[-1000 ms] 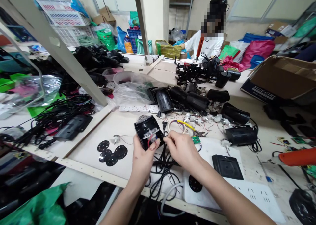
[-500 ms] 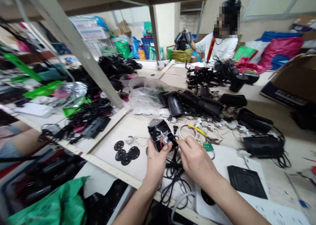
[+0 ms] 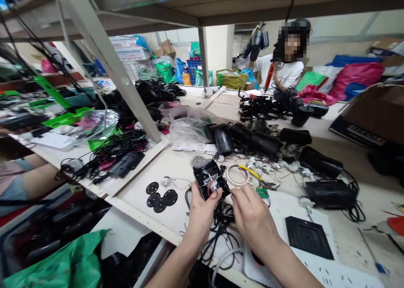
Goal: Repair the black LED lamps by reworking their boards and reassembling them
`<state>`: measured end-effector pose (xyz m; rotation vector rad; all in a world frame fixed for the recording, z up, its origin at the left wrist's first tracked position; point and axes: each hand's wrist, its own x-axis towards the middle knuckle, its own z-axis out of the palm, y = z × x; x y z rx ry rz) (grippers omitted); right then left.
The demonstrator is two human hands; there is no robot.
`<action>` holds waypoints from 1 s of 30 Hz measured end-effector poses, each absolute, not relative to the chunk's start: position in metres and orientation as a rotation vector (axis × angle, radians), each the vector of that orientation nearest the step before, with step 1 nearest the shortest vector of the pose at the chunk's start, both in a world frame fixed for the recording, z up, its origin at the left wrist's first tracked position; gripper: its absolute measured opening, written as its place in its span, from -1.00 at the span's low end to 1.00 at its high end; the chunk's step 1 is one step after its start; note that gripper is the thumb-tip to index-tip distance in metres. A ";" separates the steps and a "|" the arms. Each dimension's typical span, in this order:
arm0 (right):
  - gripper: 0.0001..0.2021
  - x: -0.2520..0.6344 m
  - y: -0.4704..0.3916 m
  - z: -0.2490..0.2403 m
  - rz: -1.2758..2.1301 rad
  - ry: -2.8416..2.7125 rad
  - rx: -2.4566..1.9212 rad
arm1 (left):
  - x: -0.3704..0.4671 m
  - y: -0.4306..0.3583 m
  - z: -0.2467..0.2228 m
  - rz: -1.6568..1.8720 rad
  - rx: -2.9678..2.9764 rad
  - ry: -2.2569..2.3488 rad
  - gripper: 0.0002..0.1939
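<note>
The left hand (image 3: 204,201) gripped a black casing (image 3: 208,179); the right hand's (image 3: 252,210) nearly closed grip was at its edge, its hold unclear.

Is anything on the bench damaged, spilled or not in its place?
White parts with thin wires lie scattered by the tape roll, and black cords tangle between the left hand and the right hand. Untidy, but I see no clear damage or spill.

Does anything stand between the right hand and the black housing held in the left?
Nothing visible does. The left hand holds the black housing, and the right hand has fingertips at its edge. The pale ring and pliers lie beyond, not between.
</note>
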<state>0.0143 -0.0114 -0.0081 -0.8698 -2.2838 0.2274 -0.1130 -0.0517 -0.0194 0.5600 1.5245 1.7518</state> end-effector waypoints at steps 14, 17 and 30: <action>-0.80 0.022 -0.007 -0.005 0.678 -1.967 -0.961 | -0.098 -0.039 -0.011 1.651 0.630 1.492 -0.49; -0.73 0.026 -0.007 -0.005 0.368 -2.170 -0.816 | -0.100 -0.036 -0.005 1.618 0.545 1.379 -0.48; -0.84 0.069 -0.002 -0.005 0.325 -2.203 -1.050 | -0.081 0.003 -0.001 1.265 0.561 1.138 -0.44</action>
